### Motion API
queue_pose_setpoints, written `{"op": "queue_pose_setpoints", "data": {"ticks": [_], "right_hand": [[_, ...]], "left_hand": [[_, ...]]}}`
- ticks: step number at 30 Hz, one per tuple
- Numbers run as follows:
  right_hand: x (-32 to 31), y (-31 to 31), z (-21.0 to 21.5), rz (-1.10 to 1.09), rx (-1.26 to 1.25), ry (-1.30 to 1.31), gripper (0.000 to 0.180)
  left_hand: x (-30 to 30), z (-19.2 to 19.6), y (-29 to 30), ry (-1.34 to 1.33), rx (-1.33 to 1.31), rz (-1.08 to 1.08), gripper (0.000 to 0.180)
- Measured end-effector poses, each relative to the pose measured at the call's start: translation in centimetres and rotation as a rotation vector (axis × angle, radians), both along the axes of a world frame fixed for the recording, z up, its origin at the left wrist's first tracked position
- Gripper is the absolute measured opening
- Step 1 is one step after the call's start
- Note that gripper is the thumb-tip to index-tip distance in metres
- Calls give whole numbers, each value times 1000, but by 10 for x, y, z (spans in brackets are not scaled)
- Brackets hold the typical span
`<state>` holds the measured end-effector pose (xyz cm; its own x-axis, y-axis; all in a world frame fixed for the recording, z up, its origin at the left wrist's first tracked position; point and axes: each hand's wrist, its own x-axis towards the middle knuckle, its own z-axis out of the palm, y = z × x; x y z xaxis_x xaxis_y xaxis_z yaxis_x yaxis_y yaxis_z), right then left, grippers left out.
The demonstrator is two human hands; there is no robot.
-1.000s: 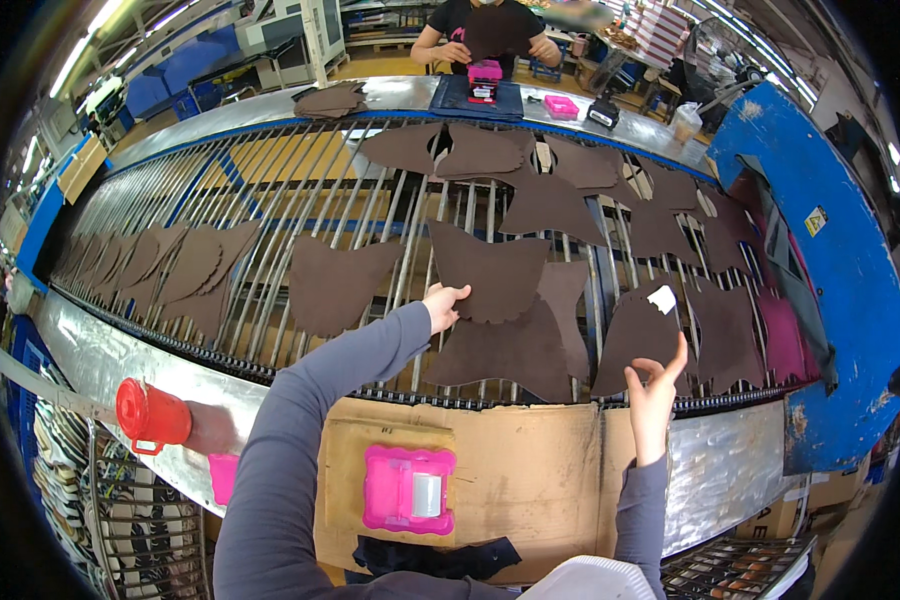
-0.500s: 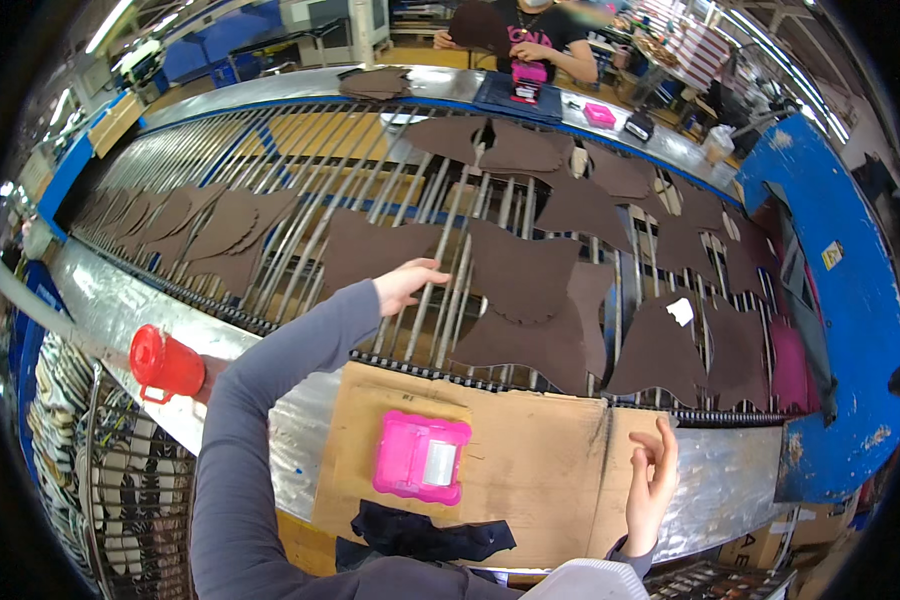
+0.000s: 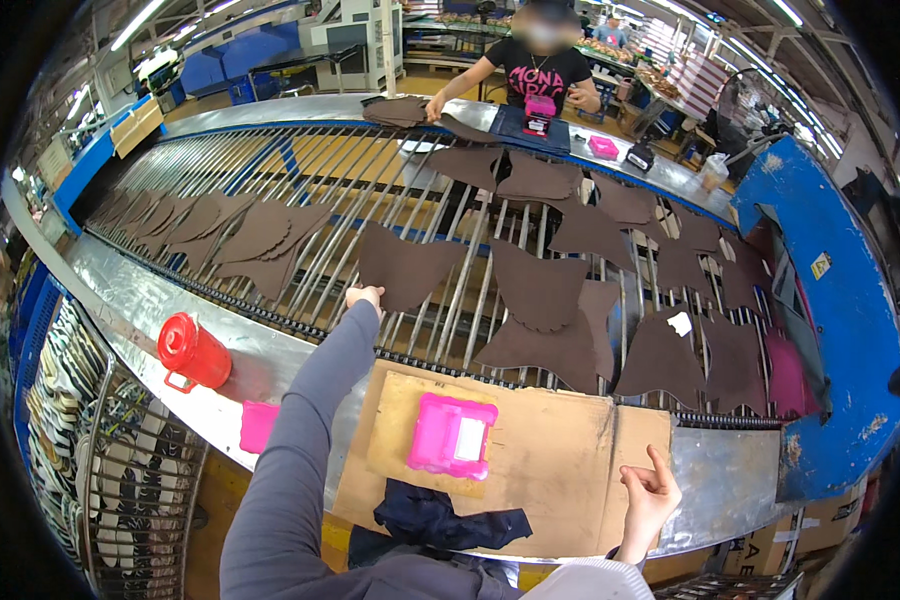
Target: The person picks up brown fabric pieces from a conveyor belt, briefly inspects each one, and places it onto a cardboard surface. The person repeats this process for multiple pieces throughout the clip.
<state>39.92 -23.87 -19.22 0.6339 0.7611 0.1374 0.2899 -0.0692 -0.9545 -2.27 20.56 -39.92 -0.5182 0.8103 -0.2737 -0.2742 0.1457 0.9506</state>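
**Ana:** Right, where are the person's hands?

**Ben:** Their left hand [image 3: 364,297] reaches far out over a roller conveyor [image 3: 300,190] of metal bars. It meets the near left corner of a dark brown leather piece [image 3: 410,265] lying flat on the bars, left of centre. The fingers curl at that corner; whether they pinch it or only touch it is too small to tell.

**Ana:** And the other hand?

**Ben:** The right hand [image 3: 650,493] is near, low on the right, just over the right edge of a cardboard sheet [image 3: 560,450]. It holds nothing. The forefinger points up and the other fingers are loosely bent.

**Ana:** What lies around them?

**Ben:** A pink tray [image 3: 453,435] sits on the cardboard, with a crumpled dark cloth [image 3: 440,520] nearer, partly cut off by the person's body. To the left, on the steel ledge, stand a red jug [image 3: 192,352] and a small pink pad [image 3: 259,425], the pad half hidden behind the grey sleeve [image 3: 300,450].

**Ana:** Anything hard to read?

**Ben:** Many more brown pieces [image 3: 560,300] overlap on the bars, so their outlines merge. At the far end another person [image 3: 540,70] stands with a hand on a brown piece; details there are small. The picture's rim is black and bends the bars.
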Motion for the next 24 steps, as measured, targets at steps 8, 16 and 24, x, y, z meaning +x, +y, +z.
{"op": "queue_pose_setpoints", "data": {"ticks": [8,16,24], "right_hand": [[-2,3,35,101,181,-367,30],[-101,106,162,306,552,-1033,86],[-104,127,122,621,470,-204,25]], "left_hand": [[-3,160,-54,382,565,-132,32],[33,415,-228,1455,1222,-341,23],[52,411,-302,745,1263,-479,38]]}}
